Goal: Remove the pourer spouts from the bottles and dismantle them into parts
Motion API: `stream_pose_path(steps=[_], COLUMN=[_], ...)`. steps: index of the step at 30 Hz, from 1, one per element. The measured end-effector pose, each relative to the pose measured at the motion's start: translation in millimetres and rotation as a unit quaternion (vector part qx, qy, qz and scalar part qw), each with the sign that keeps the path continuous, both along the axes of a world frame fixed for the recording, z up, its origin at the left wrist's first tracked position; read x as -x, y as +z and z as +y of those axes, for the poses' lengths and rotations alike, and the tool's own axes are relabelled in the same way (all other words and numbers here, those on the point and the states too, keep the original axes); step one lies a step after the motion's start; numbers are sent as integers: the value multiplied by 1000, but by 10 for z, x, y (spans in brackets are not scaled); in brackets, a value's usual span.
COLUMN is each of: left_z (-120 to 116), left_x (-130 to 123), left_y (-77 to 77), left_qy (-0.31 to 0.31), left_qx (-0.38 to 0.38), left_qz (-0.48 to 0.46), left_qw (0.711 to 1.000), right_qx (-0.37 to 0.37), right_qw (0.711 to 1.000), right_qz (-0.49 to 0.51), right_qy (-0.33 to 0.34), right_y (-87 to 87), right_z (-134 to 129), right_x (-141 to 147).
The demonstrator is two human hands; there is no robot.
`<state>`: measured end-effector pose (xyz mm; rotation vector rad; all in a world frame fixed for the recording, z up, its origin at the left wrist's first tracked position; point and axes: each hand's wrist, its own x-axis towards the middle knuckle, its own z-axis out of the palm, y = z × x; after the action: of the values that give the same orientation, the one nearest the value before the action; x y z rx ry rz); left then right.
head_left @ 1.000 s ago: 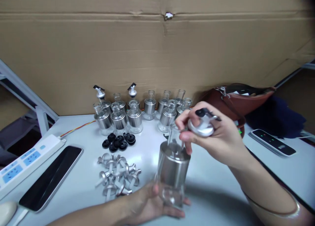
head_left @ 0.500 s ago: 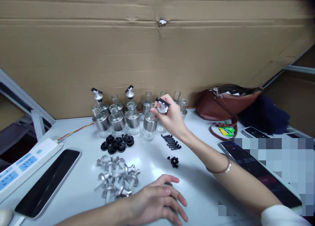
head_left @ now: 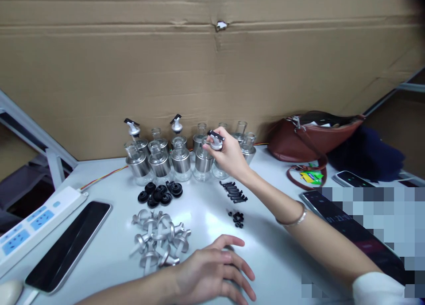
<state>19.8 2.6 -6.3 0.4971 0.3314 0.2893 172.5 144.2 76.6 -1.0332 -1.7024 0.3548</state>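
My right hand [head_left: 227,152] pinches a silver pourer with a black top [head_left: 216,140] at the mouth of a front-row glass bottle with a steel band [head_left: 203,162]. Whether the pourer sits inside the neck is hidden by my fingers. Low in the picture, my left hand [head_left: 212,272] hovers over or rests on the table, fingers spread, holding nothing. Silver spout pieces [head_left: 159,238] lie in a pile to its upper left. Behind them are black ring-shaped parts [head_left: 161,194]. Small black levers [head_left: 234,192] and tiny black caps [head_left: 237,218] lie below my right hand.
Several more bottles [head_left: 137,165] stand in two rows, two at the back with pourers [head_left: 177,125]. At left are a phone [head_left: 69,247] and a power strip [head_left: 40,221]. A brown bag [head_left: 308,141], a dark cloth item [head_left: 368,154] and another phone [head_left: 352,234] are at right.
My right hand has lowered slightly with the pourer over the bottle. The whole view has shifted a little; my left hand keeps its spread pose.
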Motion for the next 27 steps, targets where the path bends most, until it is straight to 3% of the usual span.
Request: stream_pose_path(steps=[6,9,13,16,19,21,23,27], left_z=[7,-6,-39,-72,-106,-128,-152,-210], left_x=[6,-7,-21,-33,-59,-75,-75,-16], left_y=[3,14,38,64,82,63,2,-167], left_qy=[1,30,132,183,213,246,275,262], left_qx=[7,-1,-23,-39,-54,-58,-73,-132], left_qz=[-2,-4,-6,28,66,101,141,192], left_qw=[1000,1000,991,982,973,962,948,936], right_qx=[-101,-55,-10,93,249,296,269,94], right_qw=[994,994,995,990,957,939,945,972], right_qz=[-30,-52,-71,-41,7,8,-20,-116], right_qy=[15,81,67,96,147,174,186,184], right_y=[0,-113,-279,-349,-395,-433,-480,-561], right_z=[-410,-741,-1045,-1133,-1194,-1237,-1267,-1261], right_x=[-68,-119,-211,-241,-196,-142,-102,-107])
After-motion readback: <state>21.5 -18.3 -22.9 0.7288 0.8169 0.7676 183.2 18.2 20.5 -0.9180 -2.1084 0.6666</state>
